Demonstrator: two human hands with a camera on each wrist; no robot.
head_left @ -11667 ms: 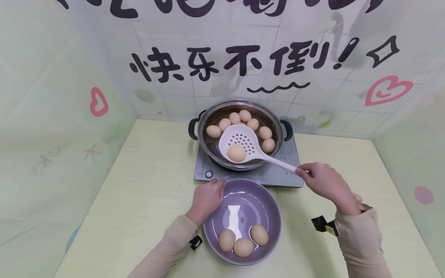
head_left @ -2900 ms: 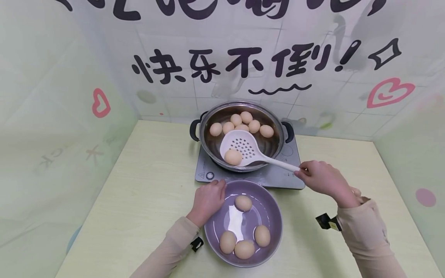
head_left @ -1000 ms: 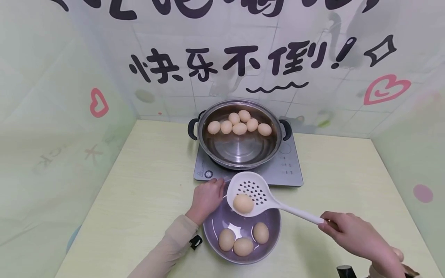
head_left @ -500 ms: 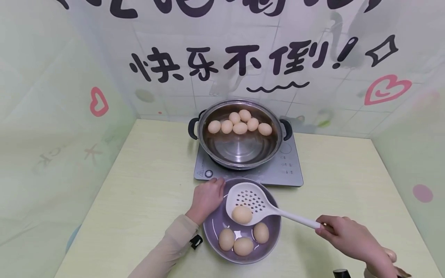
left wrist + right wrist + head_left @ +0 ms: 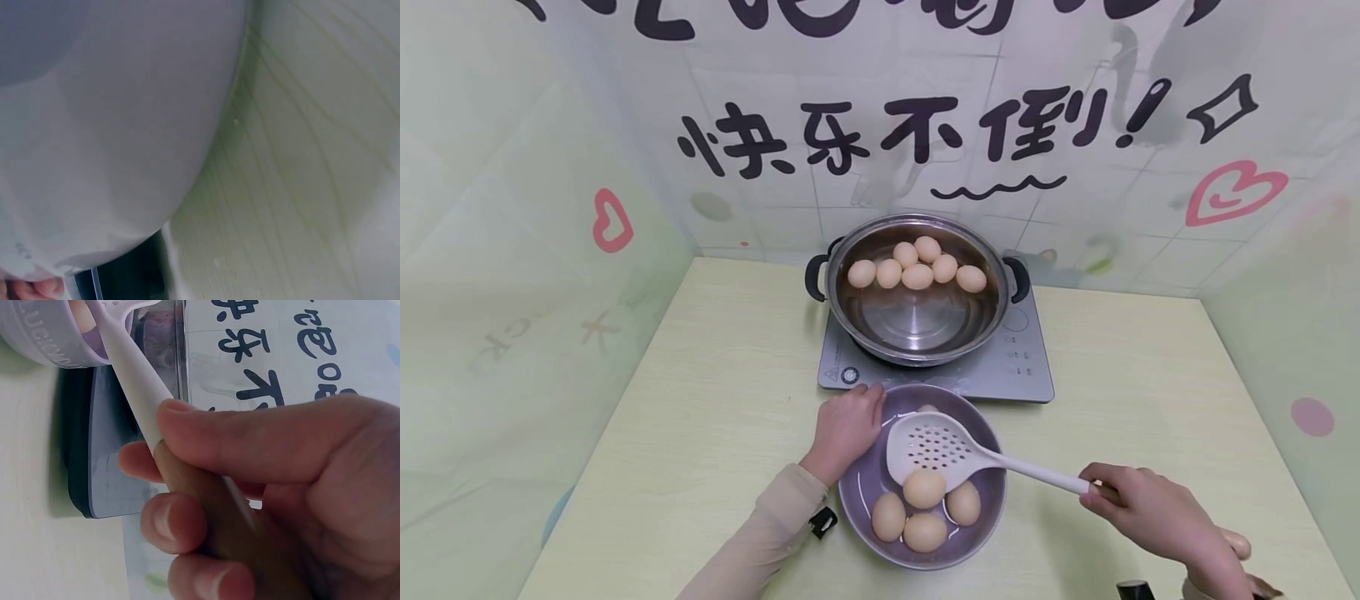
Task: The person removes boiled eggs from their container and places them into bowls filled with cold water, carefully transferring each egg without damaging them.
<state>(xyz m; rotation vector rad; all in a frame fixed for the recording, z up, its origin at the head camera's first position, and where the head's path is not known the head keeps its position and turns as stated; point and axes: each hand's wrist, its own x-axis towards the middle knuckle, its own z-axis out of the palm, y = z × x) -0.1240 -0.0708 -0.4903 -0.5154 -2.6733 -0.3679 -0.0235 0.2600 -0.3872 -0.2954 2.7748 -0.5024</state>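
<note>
My right hand (image 5: pixel 1150 508) grips the handle of a white skimmer (image 5: pixel 936 442), whose perforated head is tilted low over a purple bowl (image 5: pixel 992 500). In the right wrist view, thumb and fingers curl round the handle's brown end (image 5: pixel 206 500). A brown egg (image 5: pixel 924 488) lies at the head's near edge; whether it still touches the skimmer I cannot tell. Three more eggs (image 5: pixel 925 532) sit at the bowl's near side, and another (image 5: pixel 927 408) is mostly hidden behind the skimmer. My left hand (image 5: pixel 847 425) holds the bowl's rim at the upper left, fingertips (image 5: pixel 47 289) showing by its wall.
Behind the bowl, a steel pot (image 5: pixel 917 358) with black handles stands on a grey induction cooker (image 5: pixel 1015 375). Several eggs (image 5: pixel 917 277) lie in liquid toward its far side. A printed backdrop (image 5: pixel 760 225) encloses the pale table (image 5: pixel 722 400) at the back and sides.
The skimmer has carried an egg from the pot down into the bowl and tilted; the egg has rolled to its near edge. The pot holds fewer eggs. The left hand has stayed put.
</note>
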